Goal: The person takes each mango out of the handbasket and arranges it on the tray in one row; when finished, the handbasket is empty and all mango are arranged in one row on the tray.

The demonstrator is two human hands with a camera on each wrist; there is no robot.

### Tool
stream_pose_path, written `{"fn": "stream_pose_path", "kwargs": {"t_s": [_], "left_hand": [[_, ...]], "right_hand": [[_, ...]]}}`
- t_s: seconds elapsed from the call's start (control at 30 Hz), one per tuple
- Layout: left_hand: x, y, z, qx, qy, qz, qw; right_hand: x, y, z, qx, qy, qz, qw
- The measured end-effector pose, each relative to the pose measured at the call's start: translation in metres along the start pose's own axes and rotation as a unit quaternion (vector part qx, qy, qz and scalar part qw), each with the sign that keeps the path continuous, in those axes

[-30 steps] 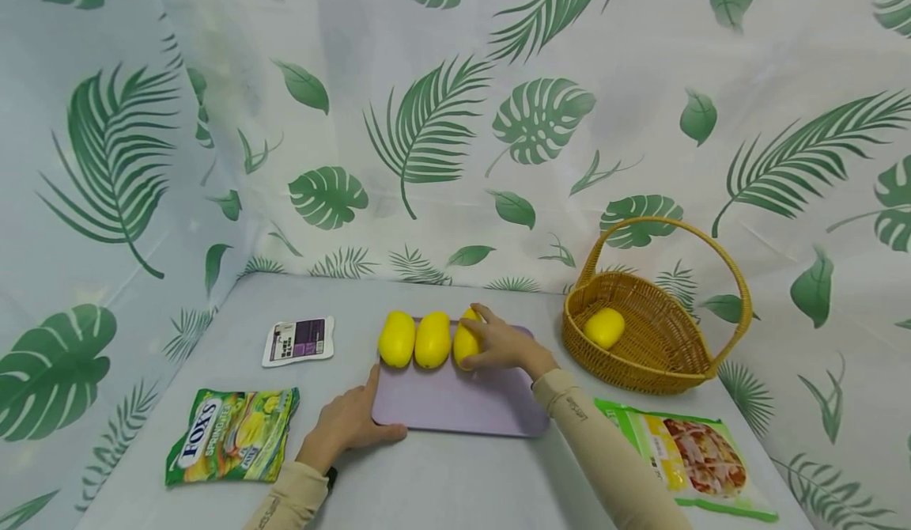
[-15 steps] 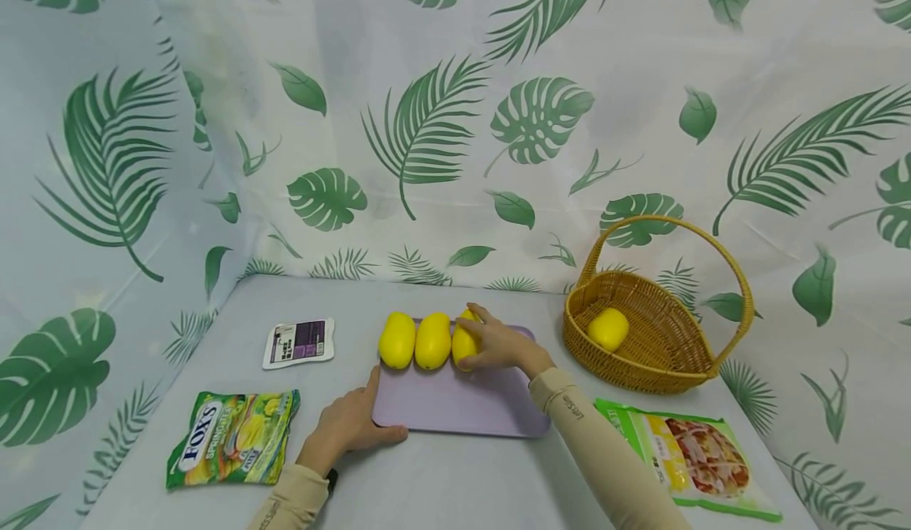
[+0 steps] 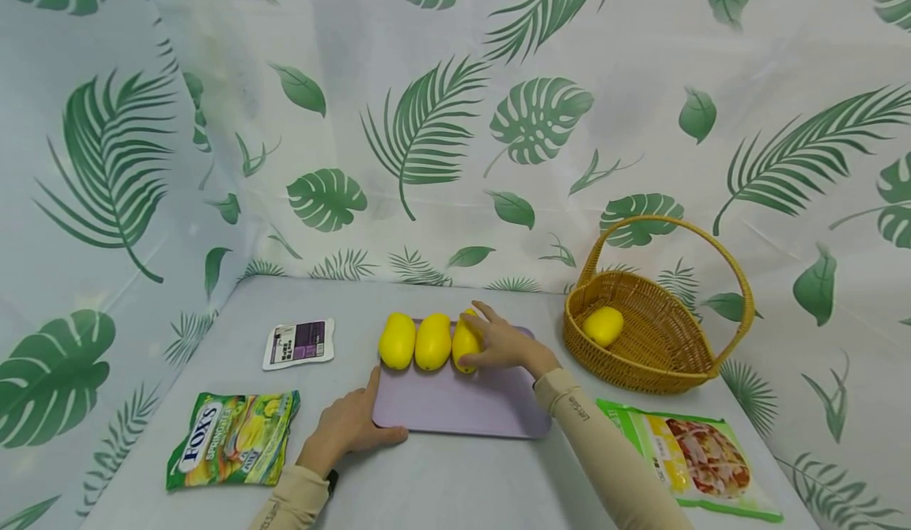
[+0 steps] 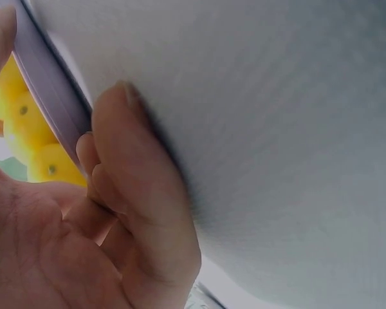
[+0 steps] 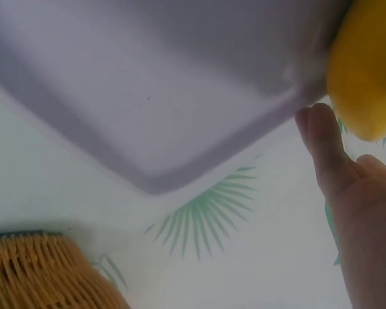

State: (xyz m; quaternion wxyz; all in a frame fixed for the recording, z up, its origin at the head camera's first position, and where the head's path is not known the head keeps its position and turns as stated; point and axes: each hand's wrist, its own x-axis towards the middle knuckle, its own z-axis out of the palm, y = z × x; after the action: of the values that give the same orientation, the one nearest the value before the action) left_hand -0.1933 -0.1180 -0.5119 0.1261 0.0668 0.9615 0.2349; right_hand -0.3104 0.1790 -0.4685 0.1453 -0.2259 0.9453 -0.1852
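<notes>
A lilac tray (image 3: 463, 403) lies on the table, its left front corner held by my left hand (image 3: 351, 422). That hand's thumb lies along the front edge and its fingers rest at the left side, against the rim (image 4: 51, 96) in the left wrist view. Two yellow mangoes (image 3: 397, 341) lie side by side at the tray's back left. Beside them is a third mango (image 3: 466, 346), gripped by my right hand (image 3: 505, 344) with the thumb on its near end and the fingers across its far end. The right wrist view shows straight fingers close beside this mango (image 5: 367, 71).
A wicker basket (image 3: 662, 356) with a tall handle stands right of the tray, one yellow fruit (image 3: 603, 326) inside. A green-edged food packet (image 3: 701, 459) lies in front of it. At left are a FOX'S candy bag (image 3: 231, 439) and a small white-and-purple packet (image 3: 299, 342).
My right hand has shifted slightly right over the third mango, so more of the fruit's near end shows. My left hand and the tray stay in place.
</notes>
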Motion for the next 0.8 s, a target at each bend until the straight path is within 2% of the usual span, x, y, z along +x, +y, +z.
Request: {"fn": "stream_pose_path", "kwargs": {"t_s": [0.47, 0.67, 0.8], "left_hand": [[0.000, 0.000, -0.001, -0.002, 0.000, -0.001, 1.0000], [0.002, 0.001, 0.000, -0.008, 0.002, 0.003, 1.0000], [0.002, 0.000, 0.001, -0.007, 0.002, 0.001, 1.0000]], "right_hand": [[-0.023, 0.013, -0.025, 0.011, 0.042, 0.011, 0.9990], [-0.038, 0.027, -0.037, 0.014, 0.059, 0.007, 0.9982], [-0.050, 0.038, -0.047, 0.011, 0.087, 0.007, 0.9961]]}}
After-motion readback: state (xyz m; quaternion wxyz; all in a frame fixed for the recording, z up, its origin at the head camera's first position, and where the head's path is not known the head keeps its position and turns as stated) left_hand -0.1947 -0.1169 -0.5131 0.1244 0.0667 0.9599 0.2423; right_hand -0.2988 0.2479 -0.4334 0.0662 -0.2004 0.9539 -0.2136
